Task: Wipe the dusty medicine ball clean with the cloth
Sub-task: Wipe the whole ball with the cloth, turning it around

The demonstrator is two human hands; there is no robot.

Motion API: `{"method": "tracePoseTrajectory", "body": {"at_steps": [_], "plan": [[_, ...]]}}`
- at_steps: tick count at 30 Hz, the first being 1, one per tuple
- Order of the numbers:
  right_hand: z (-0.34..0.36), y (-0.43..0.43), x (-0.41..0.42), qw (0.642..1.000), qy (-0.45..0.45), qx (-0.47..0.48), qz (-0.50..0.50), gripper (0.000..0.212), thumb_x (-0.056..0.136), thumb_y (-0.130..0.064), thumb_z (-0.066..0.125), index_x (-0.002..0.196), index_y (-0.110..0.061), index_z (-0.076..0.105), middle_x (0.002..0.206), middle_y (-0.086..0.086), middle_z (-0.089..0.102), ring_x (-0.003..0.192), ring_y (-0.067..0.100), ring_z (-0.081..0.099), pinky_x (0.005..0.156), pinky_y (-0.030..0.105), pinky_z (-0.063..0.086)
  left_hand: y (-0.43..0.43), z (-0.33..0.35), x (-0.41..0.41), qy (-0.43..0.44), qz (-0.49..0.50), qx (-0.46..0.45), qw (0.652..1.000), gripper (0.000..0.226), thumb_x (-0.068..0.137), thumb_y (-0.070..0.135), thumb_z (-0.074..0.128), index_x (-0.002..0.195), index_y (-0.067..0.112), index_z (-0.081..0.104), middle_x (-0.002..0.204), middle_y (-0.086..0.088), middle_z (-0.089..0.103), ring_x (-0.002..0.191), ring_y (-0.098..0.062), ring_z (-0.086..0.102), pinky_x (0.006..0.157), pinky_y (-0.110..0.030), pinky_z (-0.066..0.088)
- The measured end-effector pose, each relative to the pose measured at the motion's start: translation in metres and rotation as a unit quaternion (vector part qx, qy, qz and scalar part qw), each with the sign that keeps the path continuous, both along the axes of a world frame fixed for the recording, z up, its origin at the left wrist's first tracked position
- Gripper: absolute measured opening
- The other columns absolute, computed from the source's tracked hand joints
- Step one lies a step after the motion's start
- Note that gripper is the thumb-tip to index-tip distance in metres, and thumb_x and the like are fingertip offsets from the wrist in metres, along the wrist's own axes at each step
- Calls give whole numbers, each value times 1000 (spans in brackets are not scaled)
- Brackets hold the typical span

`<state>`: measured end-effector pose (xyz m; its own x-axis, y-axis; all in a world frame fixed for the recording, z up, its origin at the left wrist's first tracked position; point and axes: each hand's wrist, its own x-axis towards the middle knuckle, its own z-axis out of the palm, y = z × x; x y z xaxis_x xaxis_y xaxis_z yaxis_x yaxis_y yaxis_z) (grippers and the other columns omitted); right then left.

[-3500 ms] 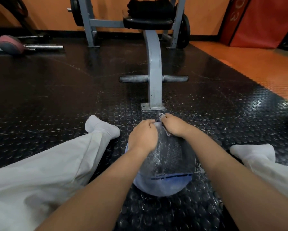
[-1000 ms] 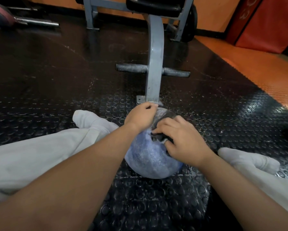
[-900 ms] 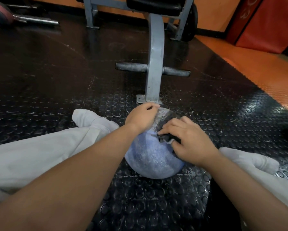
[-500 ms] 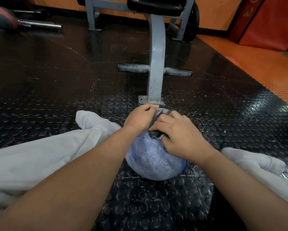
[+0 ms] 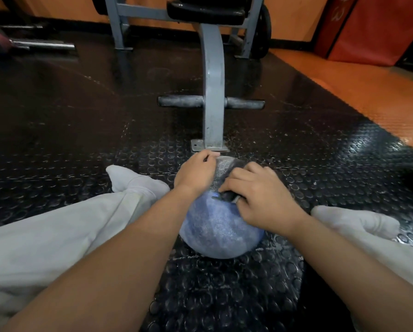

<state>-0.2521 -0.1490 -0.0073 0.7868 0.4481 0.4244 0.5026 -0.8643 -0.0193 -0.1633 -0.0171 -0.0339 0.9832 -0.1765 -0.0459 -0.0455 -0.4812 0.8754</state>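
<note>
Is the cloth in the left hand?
No, the right hand grips the cloth on the ball, while the left hand only holds the ball.

Occluded and cropped regions.
The right hand (image 5: pixel 260 197) is covering most of the dark crumpled cloth (image 5: pixel 227 197); the left hand (image 5: pixel 195 174) is hiding the far side of the round blue medicine ball (image 5: pixel 217 226); the top edge is cutting off the grey steel bench frame (image 5: pixel 213 92) and red upright pad (image 5: pixel 368 27).
</note>
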Motion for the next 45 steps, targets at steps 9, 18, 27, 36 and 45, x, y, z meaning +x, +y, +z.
{"method": "tracePoseTrajectory", "body": {"at_steps": [9,18,27,36,45], "plan": [[-5,4,3,999,38,8,10,43,70,-23,32,90,-26,69,83,-12,55,78,10,33,63,31,32,7,-5,3,7,16,-65,998,31,102,25,34,100,38,61,104,8,66,89,-11,58,87,-34,45],[-15,-50,-13,997,30,73,-22,41,68,-15,42,94,-23,72,90,-13,63,81,18,47,64,41,47,-7,2,-9,1,14,5,1000,35,104,29,28,116,36,60,119,-11,64,104,-38,60,70,-37,42],[5,-20,11,990,88,108,6,30,75,-17,51,95,-22,73,82,-12,59,80,18,49,70,36,42,5,-5,-9,-22,32,-8,999,36,103,27,27,114,37,60,131,14,56,114,-13,53,97,-35,41],[5,-9,2,989,95,113,12,33,81,-38,49,93,-19,73,87,-9,64,79,18,51,71,38,47,7,-8,-8,-22,43,-28,998,33,100,23,30,98,42,57,120,12,61,96,-17,58,83,-35,44],[7,-18,52,958,130,199,-162,22,89,-22,61,80,-3,66,83,4,57,84,26,56,73,37,41,14,-14,-17,-28,75,-57,995,34,100,23,29,105,38,59,112,3,61,99,-32,60,76,-39,45]]}}
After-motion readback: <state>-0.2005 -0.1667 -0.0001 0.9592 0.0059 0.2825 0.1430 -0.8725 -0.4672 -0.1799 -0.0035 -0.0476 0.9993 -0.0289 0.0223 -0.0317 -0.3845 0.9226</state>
